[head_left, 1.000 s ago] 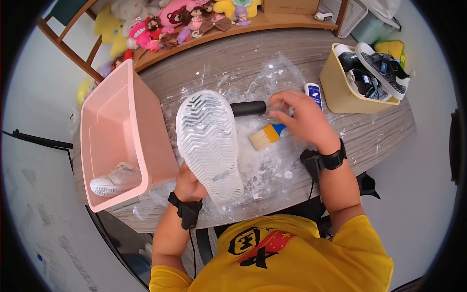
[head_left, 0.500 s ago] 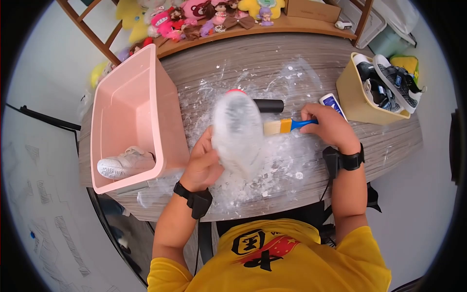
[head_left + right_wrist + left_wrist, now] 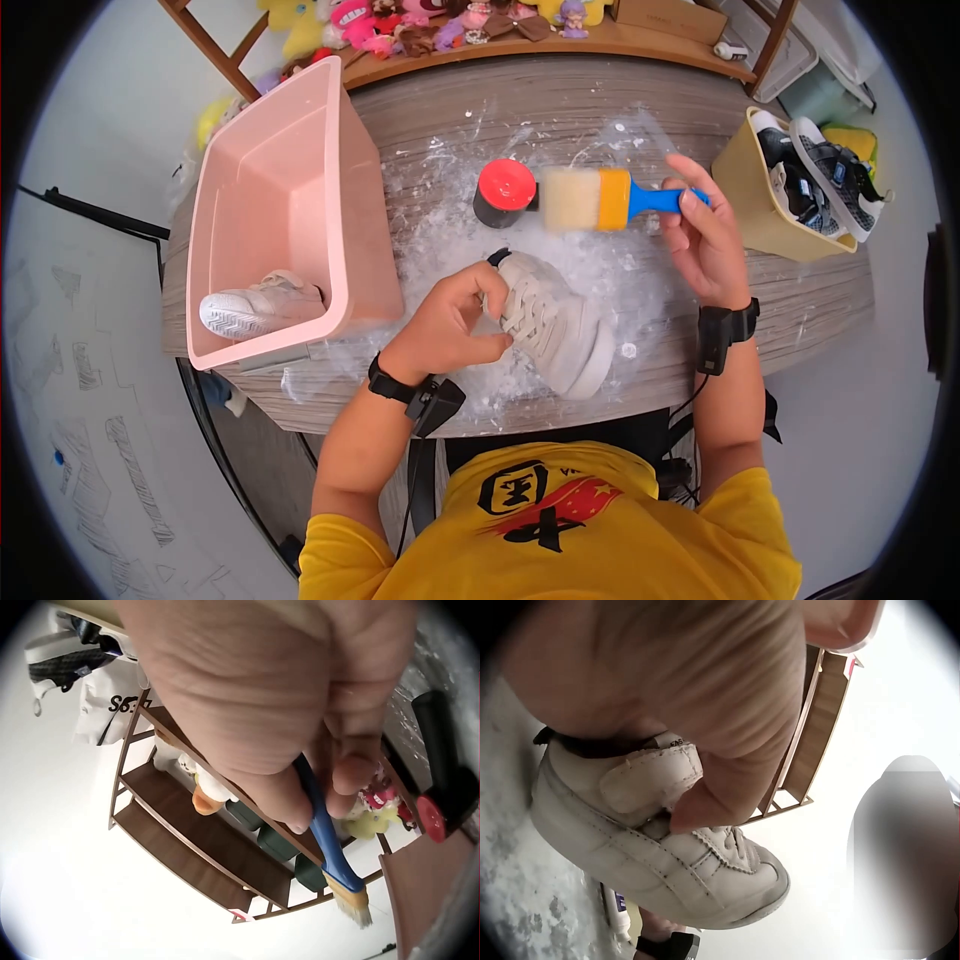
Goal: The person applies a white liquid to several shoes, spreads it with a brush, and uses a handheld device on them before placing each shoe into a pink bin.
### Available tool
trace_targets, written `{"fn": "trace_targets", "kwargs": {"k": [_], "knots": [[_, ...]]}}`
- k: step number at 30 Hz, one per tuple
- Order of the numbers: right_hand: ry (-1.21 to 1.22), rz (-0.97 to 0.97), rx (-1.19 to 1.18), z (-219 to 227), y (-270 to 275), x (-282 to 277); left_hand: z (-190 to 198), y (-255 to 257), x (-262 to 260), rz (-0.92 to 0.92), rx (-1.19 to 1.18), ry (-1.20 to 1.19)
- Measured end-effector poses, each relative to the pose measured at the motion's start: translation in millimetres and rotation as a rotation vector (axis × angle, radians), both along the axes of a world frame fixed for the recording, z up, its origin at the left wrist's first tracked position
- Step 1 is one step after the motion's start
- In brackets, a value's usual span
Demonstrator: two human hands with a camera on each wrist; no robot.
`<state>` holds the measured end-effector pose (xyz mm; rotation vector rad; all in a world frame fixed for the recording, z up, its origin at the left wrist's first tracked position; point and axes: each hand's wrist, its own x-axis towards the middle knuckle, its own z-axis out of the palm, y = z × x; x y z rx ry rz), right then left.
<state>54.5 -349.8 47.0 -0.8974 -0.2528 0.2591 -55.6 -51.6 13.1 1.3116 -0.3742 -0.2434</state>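
A white shoe [image 3: 550, 325] with laces is upright over the wet table in the head view, its toe towards the person. The left hand [image 3: 445, 325] grips it at the ankle opening; in the left wrist view the thumb presses beside the strap of the shoe [image 3: 652, 847]. The right hand [image 3: 708, 230] pinches the blue handle of a brush [image 3: 614, 199], whose pale bristles point left. Just left of the bristles stands a black tool with a round red end [image 3: 507, 185]. In the right wrist view the brush [image 3: 330, 847] lies between thumb and fingers.
A pink bin [image 3: 365, 200] at the left holds another white shoe [image 3: 262, 305]. At the right stands a beige bin [image 3: 745, 190] with several dark shoes. Toys and a cardboard box [image 3: 670, 18] sit on a wooden shelf [image 3: 560, 52] behind the table [image 3: 430, 100].
The left hand has turned the shoe from sole-up to upright, toe towards the person. The right hand has picked up the brush from the table and raised it. The head view has shifted.
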Motion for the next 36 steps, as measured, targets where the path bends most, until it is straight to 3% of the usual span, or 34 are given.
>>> {"fn": "trace_targets", "kwargs": {"k": [3, 6, 9, 11, 15, 18, 22, 28, 36], "knots": [[0.01, 0.033, 0.103, -15, 2, 7, -2, 1, 0, -0.085, 0.085, 0.003], [0.077, 0.005, 0.045, -17, 14, 0, -2, -6, 4, -0.11, 0.146, -0.05], [0.126, 0.113, 0.097, -16, 21, -5, -9, -10, 8, -0.124, 0.167, -0.166], [0.146, 0.171, 0.1, -11, 26, -7, -8, -7, 11, -0.162, 0.208, -0.113], [0.109, 0.294, -0.155, -11, 28, -16, 1, -4, 12, -0.175, 0.297, -0.072], [-0.007, 0.332, -0.339, -2, 32, -24, -3, -6, 15, -0.213, 0.338, -0.272], [-0.024, 0.384, -0.316, 0, 31, -27, -3, -8, 15, -0.21, 0.323, -0.279], [-0.06, 0.221, -0.362, -7, 35, -20, -6, -4, 16, -0.217, 0.308, -0.258], [-0.062, -0.143, -0.41, -17, 31, -2, -4, -8, 13, -0.152, 0.357, -0.227]]}}
